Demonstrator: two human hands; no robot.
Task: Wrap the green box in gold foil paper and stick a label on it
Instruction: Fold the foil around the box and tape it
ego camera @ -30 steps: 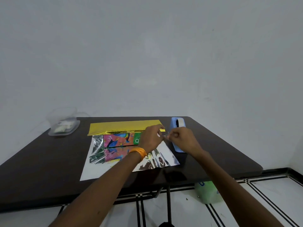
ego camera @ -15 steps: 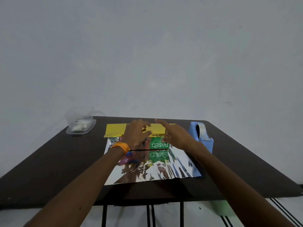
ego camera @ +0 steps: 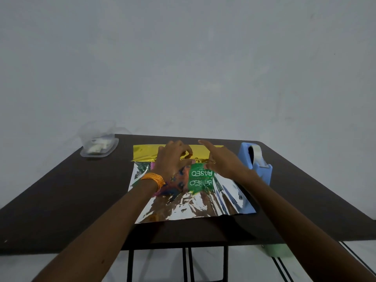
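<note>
The green box [ego camera: 201, 176], printed PASEO, lies on a sheet of gold foil paper [ego camera: 144, 152] spread silver side up on the dark table [ego camera: 71, 196]. The sheet's far part is folded gold side up over the box's far edge. My left hand [ego camera: 173, 159], with an orange bangle on the wrist, lies over the box, its bent fingers and thumb pinching the gold flap's edge. My right hand [ego camera: 221, 161] rests on the same edge just to the right, index finger straight and pointing away. No label is visible.
A blue tape dispenser [ego camera: 256, 161] stands right of the sheet, close to my right wrist. A clear plastic container [ego camera: 99, 143] with white pieces inside sits at the table's far left corner. A pale green object [ego camera: 278, 250] is on the floor under the right edge.
Both hands moved from beside the tape dispenser, left onto the gold flap over the box. The view shifted, so the table appears nearer and more centred.
</note>
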